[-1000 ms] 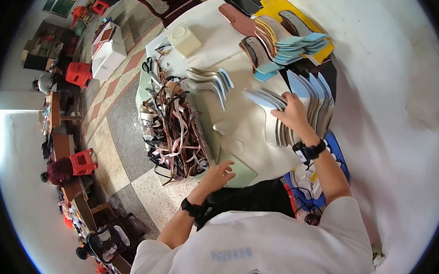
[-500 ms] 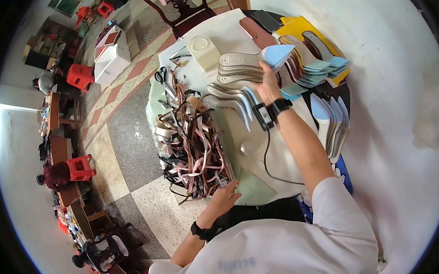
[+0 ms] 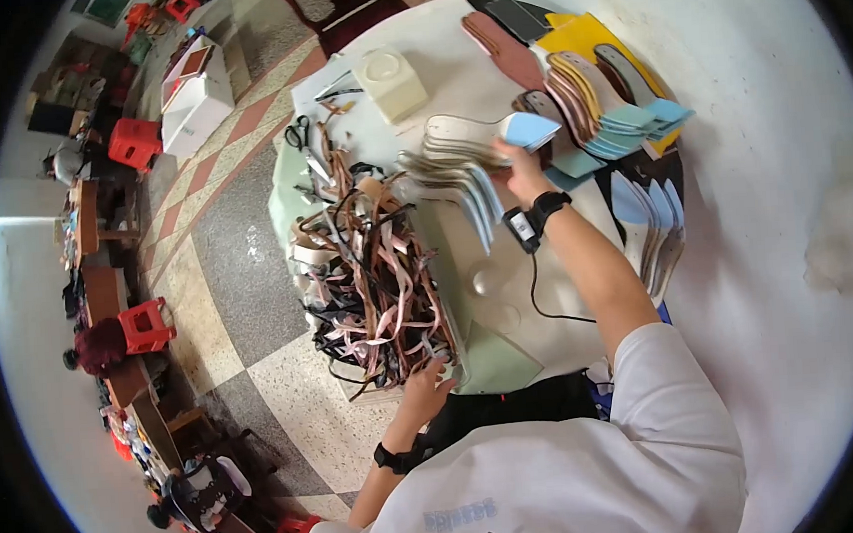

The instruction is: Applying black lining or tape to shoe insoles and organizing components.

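My right hand (image 3: 523,173) is closed round the right end of a stack of beige shoe insoles (image 3: 458,128) with pale blue tips. More insoles (image 3: 471,195) of this kind fan out just below, touching the held stack. Down at the near edge, my left hand (image 3: 424,394) rests at the corner of a box heaped with leather strips (image 3: 379,288) in brown, pink and black. Its thumb and fingers stand apart and hold nothing that I can see. Each wrist wears a black band; a cable runs from the device on the right one.
Other insole stacks lie right (image 3: 651,221) and far right (image 3: 596,103), by a yellow sheet (image 3: 569,35). A cream container (image 3: 390,85) and black scissors (image 3: 297,131) are at the back. A white wall (image 3: 770,200) borders the right; people work at benches far left.
My right hand has brought the held insoles toward me, down against the fanned ones. The left hand has shifted slightly at the box corner. The whole view has moved a little.
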`<state>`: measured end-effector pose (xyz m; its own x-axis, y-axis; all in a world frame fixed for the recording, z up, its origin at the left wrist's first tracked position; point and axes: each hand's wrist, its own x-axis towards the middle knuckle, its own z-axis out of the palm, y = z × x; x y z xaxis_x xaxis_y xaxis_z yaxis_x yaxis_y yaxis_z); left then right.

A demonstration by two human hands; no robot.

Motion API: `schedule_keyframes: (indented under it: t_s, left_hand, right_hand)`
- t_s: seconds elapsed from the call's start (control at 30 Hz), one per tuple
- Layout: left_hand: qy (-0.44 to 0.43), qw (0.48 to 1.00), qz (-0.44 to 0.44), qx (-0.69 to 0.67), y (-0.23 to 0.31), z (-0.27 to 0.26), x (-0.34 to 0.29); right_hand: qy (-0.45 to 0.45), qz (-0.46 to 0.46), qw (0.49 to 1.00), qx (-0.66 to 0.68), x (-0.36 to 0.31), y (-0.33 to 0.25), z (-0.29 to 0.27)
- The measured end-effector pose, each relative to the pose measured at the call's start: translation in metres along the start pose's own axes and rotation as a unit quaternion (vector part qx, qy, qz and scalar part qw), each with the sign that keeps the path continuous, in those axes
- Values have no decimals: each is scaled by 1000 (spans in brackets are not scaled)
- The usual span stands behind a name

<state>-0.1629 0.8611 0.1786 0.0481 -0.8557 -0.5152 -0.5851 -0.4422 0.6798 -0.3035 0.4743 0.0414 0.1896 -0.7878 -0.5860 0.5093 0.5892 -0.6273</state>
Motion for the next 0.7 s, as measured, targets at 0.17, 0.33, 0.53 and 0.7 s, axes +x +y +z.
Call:
schedule_keyframes:
  t_s: [0.17, 0.33, 0.53, 0.7]
  left_hand:
    - [-29, 998, 33, 41, 21, 4, 20]
    - [-21, 990, 86, 108, 39, 5, 20]
    - [-46, 992, 23, 114, 41, -3, 17]
    - [-42, 990, 33, 128, 40, -7, 18]
  right_hand:
    - [21, 104, 994, 2, -43, 30, -4]
    - [-41, 165, 985, -27, -61, 33, -4]
    - [-53, -28, 937, -344, -96, 22, -21]
    - [117, -385, 790, -463, -181, 12, -78]
